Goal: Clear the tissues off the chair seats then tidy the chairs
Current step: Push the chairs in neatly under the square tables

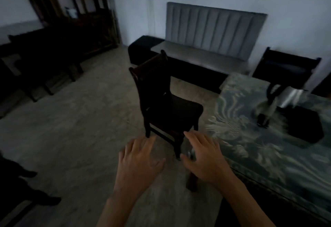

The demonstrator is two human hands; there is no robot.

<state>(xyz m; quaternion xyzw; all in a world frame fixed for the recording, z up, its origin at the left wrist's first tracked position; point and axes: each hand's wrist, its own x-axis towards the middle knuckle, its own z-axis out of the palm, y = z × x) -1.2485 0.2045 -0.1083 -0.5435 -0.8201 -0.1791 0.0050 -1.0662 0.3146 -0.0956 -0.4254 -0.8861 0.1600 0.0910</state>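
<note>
Your left hand [138, 162] and right hand [202, 157] hover palm-down, fingers [192, 137] spread apart and holding nothing. The dark chair [166, 105] stands just beyond your fingertips, beside the patterned tabletop [250, 148] on your right. Its seat is too dark to check for tissues.

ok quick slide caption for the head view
Both hands, left and right, open and reaching toward a dark wooden chair beside a cloth-covered table.

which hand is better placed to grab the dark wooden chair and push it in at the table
Right, marginally. The right hand hovers open nearest the dark wooden chair seat's front corner, beside the patterned-cloth table. The left hand, also open, hangs over bare floor.
</note>
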